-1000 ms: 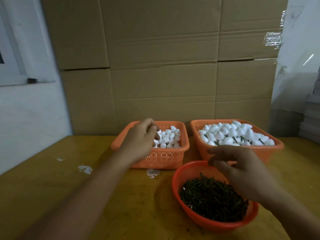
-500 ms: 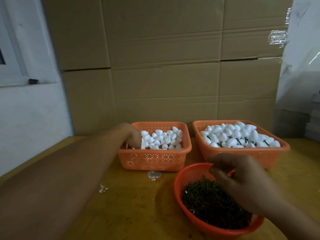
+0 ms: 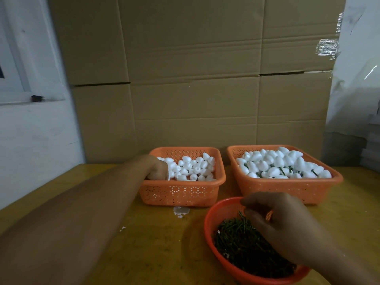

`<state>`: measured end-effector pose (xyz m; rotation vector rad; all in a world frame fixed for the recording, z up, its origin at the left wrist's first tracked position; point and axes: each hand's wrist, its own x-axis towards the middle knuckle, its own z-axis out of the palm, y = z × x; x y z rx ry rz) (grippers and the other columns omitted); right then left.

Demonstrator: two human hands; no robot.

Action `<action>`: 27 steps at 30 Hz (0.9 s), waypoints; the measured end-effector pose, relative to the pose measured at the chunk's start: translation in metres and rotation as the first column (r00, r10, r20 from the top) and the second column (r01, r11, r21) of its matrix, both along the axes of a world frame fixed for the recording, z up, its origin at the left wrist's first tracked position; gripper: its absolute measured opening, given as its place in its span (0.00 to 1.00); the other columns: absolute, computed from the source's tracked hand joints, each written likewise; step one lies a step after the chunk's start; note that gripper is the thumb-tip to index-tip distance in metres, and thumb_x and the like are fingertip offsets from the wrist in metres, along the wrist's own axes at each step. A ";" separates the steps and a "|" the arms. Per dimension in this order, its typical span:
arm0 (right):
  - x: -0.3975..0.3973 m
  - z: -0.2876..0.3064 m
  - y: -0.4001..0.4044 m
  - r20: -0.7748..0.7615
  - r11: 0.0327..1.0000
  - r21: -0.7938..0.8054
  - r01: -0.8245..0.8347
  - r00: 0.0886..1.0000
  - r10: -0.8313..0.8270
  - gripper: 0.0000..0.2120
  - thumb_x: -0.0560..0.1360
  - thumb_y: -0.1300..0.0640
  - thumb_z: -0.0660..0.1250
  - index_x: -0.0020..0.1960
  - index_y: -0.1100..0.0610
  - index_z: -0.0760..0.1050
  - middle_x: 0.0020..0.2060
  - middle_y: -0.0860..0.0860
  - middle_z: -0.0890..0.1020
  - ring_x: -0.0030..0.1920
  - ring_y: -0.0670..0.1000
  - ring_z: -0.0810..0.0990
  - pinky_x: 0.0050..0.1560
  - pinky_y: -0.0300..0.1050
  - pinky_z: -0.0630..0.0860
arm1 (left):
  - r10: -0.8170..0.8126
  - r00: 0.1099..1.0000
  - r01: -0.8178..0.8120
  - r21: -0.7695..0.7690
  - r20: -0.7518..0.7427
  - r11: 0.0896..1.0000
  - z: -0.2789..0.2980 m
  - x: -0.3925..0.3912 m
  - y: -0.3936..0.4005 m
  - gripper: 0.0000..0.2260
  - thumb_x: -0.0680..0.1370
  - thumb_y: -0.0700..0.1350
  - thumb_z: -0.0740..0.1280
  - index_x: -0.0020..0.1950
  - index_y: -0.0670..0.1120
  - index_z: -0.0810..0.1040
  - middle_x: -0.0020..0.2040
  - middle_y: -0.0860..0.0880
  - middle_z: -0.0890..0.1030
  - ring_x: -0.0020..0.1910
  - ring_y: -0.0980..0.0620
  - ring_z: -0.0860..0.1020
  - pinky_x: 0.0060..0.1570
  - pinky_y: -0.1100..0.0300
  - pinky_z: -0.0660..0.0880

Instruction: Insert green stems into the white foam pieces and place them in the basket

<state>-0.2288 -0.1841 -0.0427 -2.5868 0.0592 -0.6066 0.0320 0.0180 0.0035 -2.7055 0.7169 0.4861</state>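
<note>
Foam pieces (image 3: 191,167) hide the left hand's (image 3: 157,169) fingers; right hand's (image 3: 275,221) fingers curl over green stems (image 3: 242,239).

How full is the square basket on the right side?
Nearly full: white foam pieces with green stems heap to the right basket rim.

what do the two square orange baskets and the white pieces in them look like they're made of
Left basket and right basket: likely molded plastic, matte orange, with rows of small punched holes in the walls. White pieces: look like foam, matte and egg-shaped, with no shine. The left hand reaches among them.
</note>
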 end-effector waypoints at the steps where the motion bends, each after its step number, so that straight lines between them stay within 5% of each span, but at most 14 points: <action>1: 0.000 0.000 0.000 -0.004 1.000 -0.003 0.000 1.000 0.000 0.11 0.76 0.51 0.69 0.57 0.43 0.82 0.42 0.38 0.85 0.45 0.37 0.82 0.49 0.40 0.79 | 0.002 1.000 -0.001 -0.037 0.012 0.999 0.000 0.002 0.000 0.20 0.80 0.47 0.66 0.72 0.51 0.71 0.57 0.56 0.71 0.47 0.58 0.73 0.35 0.66 0.68; 4: 0.000 -0.001 0.002 -0.014 1.000 -0.020 0.000 1.000 0.000 0.11 0.76 0.51 0.69 0.57 0.43 0.82 0.42 0.38 0.85 0.44 0.38 0.82 0.48 0.39 0.79 | 0.032 0.999 -0.029 -0.173 0.014 0.984 -0.002 0.008 0.003 0.19 0.78 0.44 0.69 0.69 0.47 0.75 0.62 0.54 0.75 0.54 0.52 0.77 0.47 0.59 0.77; 7: 0.000 -0.001 0.004 -0.032 0.999 -0.040 -0.004 0.999 0.003 0.11 0.76 0.51 0.70 0.57 0.43 0.83 0.42 0.38 0.85 0.44 0.39 0.82 0.47 0.39 0.79 | 0.047 0.999 -0.039 -0.395 0.011 0.918 -0.003 0.013 0.005 0.16 0.74 0.41 0.74 0.62 0.45 0.81 0.54 0.49 0.82 0.46 0.52 0.82 0.47 0.58 0.80; 12: -0.001 0.000 0.003 -0.072 0.997 -0.071 -0.018 0.997 0.013 0.12 0.76 0.49 0.69 0.59 0.43 0.81 0.47 0.36 0.84 0.46 0.38 0.82 0.50 0.40 0.79 | -0.016 0.994 0.095 -0.757 0.112 0.647 0.001 -0.001 0.001 0.14 0.74 0.36 0.73 0.54 0.52 0.80 0.53 0.53 0.80 0.49 0.56 0.78 0.46 0.63 0.74; 16: -0.001 0.001 0.004 -0.120 0.995 -0.092 -0.026 0.993 0.015 0.12 0.76 0.48 0.70 0.59 0.42 0.81 0.48 0.37 0.84 0.47 0.39 0.82 0.51 0.41 0.80 | -0.058 0.967 0.241 -0.822 0.247 0.517 0.003 -0.035 -0.001 0.13 0.74 0.36 0.71 0.50 0.55 0.82 0.51 0.54 0.79 0.50 0.53 0.79 0.54 0.53 0.78; 23: -0.002 0.004 0.006 -0.286 0.980 -0.196 -0.045 0.958 -0.013 0.08 0.73 0.47 0.70 0.51 0.42 0.83 0.44 0.42 0.85 0.44 0.43 0.82 0.49 0.45 0.80 | -0.149 0.937 0.342 -0.912 0.315 0.225 -0.015 -0.110 -0.012 0.12 0.76 0.35 0.69 0.56 0.48 0.83 0.53 0.53 0.76 0.50 0.60 0.77 0.50 0.67 0.74; 27: -0.003 0.003 0.009 -0.351 0.971 -0.238 -0.025 0.934 -0.062 0.08 0.75 0.40 0.66 0.43 0.40 0.82 0.41 0.42 0.84 0.43 0.44 0.82 0.47 0.46 0.81 | -0.229 0.938 0.293 -0.949 0.262 0.115 -0.031 -0.141 -0.022 0.13 0.77 0.36 0.69 0.59 0.48 0.83 0.54 0.54 0.77 0.53 0.59 0.78 0.52 0.62 0.77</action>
